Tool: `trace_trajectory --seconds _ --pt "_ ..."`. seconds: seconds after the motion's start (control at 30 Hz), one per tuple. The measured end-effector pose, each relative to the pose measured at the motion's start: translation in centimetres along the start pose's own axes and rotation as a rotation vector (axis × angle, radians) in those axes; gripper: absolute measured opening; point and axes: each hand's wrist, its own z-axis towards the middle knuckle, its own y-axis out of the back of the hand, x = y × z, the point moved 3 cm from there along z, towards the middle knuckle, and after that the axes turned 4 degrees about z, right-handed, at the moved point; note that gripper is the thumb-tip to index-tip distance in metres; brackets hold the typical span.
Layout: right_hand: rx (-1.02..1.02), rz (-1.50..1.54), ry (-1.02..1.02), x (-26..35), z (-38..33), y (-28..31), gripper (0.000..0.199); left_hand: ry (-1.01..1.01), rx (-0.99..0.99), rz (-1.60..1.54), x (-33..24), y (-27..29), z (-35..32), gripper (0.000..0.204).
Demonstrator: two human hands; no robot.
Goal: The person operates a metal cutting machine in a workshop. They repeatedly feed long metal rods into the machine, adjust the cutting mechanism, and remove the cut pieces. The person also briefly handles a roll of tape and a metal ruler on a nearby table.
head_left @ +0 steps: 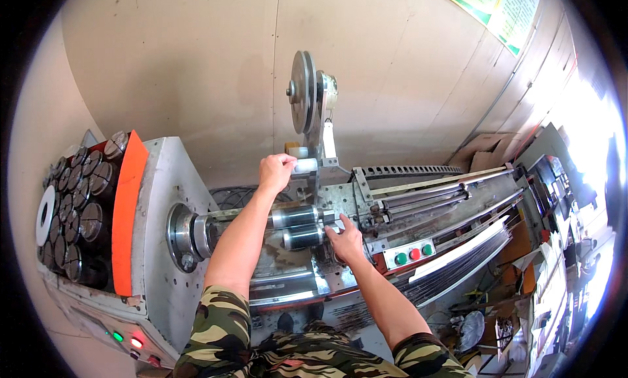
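Note:
My left hand is closed in a pinch beside a white roller; whatever lies between its fingertips is too small to make out. My right hand has thumb and forefinger apart at the right end of two shiny metal rollers, an upper roller and a lower roller. Its fingertips are by a small metal block there; whether they touch it I cannot tell. Above the white roller stands a round reel on an upright arm, and a narrow grey strip or bar runs down from that area.
At the left, a machine housing carries a chuck, an orange plate and several dark split cylinders. A button panel sits right of my right hand. Long thin rods lie along the machine's near side.

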Motion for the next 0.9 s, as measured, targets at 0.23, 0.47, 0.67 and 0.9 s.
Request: trace_trajectory --seconds 0.23,0.47,0.67,0.9 --pt "-0.007 -0.035 -0.006 -0.8 0.5 -0.1 0.073 0.051 0.037 -0.013 0.6 -0.7 0.4 0.017" --pt "0.021 -0.002 -0.038 0.4 0.1 0.5 0.074 0.114 0.056 -0.142 2.1 -1.1 0.1 0.018" --pt "-0.001 0.008 0.006 -0.7 0.8 0.3 0.073 0.040 0.174 -0.058 5.3 0.6 -4.3 0.037" --pt "0.015 -0.003 -0.034 0.3 0.6 0.3 0.074 -0.185 0.559 0.424 6.5 5.4 -12.9 0.075"
